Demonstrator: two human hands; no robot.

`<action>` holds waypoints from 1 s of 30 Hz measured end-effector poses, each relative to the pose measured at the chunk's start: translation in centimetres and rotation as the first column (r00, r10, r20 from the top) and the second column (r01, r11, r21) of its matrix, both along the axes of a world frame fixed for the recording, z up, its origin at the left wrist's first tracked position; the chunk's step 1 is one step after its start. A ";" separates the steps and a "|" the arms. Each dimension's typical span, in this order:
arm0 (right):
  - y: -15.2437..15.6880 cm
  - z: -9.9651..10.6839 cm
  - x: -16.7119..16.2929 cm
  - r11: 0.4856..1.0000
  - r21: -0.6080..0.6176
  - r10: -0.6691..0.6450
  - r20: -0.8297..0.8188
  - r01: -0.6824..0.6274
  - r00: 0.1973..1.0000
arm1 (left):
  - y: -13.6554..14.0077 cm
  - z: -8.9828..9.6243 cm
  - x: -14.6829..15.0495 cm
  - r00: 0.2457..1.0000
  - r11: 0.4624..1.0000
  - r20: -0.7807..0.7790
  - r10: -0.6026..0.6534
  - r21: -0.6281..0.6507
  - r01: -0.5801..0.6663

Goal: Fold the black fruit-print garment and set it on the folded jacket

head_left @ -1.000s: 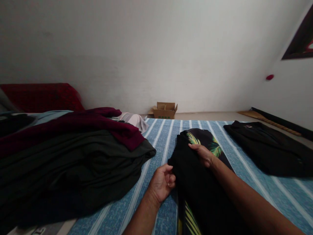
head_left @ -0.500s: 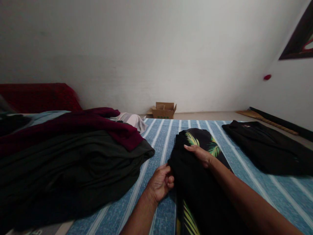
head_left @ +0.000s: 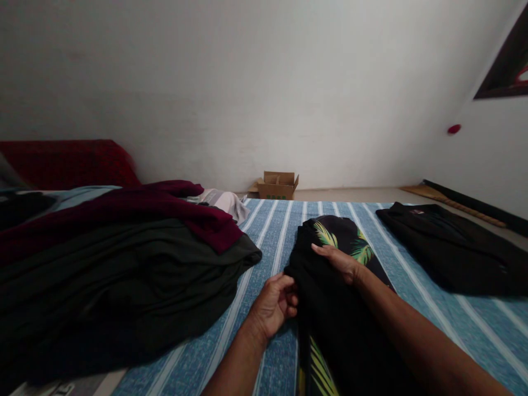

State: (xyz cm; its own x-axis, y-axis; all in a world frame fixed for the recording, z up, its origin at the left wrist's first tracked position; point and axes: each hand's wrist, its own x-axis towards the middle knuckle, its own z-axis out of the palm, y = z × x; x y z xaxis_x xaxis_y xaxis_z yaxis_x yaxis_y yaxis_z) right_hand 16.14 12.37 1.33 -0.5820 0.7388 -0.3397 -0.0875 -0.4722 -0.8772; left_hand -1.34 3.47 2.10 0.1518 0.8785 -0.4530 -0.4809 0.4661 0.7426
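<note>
A black garment with green and yellow leaves printed on it [head_left: 361, 250] lies folded lengthwise on the striped bedsheet [head_left: 274, 242]. Its plain black part is turned over the printed part. At its left edge, my left hand [head_left: 274, 305] is closed, pinching the black cloth between thumb and curled fingers. My right hand [head_left: 338, 261] rests on top of the garment, stretched out towards the left, some of its fingers hard to make out against the dark cloth. The garment's near end runs under my right forearm and out of the frame.
Left of my hands is a heap of clothes, with a dark green garment [head_left: 165, 275] below a maroon one [head_left: 157, 212]. A folded black garment [head_left: 457, 247] lies at the right. Beyond the sheet, an open cardboard box [head_left: 276, 190] stands by the wall.
My left hand has shifted very slightly up and right, still pinching the garment's edge. My right hand stays in nearly the same place. The view has moved a little.
</note>
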 end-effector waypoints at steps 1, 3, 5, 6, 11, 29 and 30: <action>0.0 0.0 0.0 1.000 -0.011 0.002 -0.007 -0.002 1.000 | 0.0 0.0 -0.1 0.999 1.000 0.033 0.000 -0.013 0.001; 0.1 -0.1 0.0 1.000 -0.031 0.000 -0.020 0.000 1.000 | -0.1 0.0 -0.3 0.997 0.999 0.075 0.011 -0.044 -0.008; 0.2 -0.1 0.1 0.999 -0.051 -0.008 -0.029 0.006 1.000 | 0.0 -0.1 -0.3 0.996 0.998 0.081 0.025 -0.062 -0.020; 0.2 -0.2 0.1 0.998 -0.060 -0.011 -0.032 0.009 0.999 | 0.0 -0.1 -0.2 0.997 0.998 0.072 0.032 -0.058 -0.028; 0.0 0.1 0.0 0.994 -0.108 0.000 -0.037 -0.004 0.999 | -0.1 0.0 0.4 0.996 0.999 -0.088 0.007 0.038 -0.004; -0.3 0.3 -0.2 0.987 -0.161 0.009 -0.111 -0.027 0.994 | -0.7 -1.1 3.7 0.798 0.911 -0.502 0.334 0.390 -0.136; -0.2 0.2 -0.1 0.986 -0.163 0.009 -0.111 -0.027 0.994 | -0.7 -1.2 3.8 0.795 0.903 -0.497 0.348 0.407 -0.141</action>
State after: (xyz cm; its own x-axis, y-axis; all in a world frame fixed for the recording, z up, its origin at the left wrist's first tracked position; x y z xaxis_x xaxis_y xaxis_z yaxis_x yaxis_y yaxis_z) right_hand 16.01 12.16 1.53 -0.6351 0.6676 -0.3885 -0.1692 -0.6110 -0.7734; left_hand 2.48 2.77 0.95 -0.2704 0.9605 -0.0656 -0.0092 0.0656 0.9978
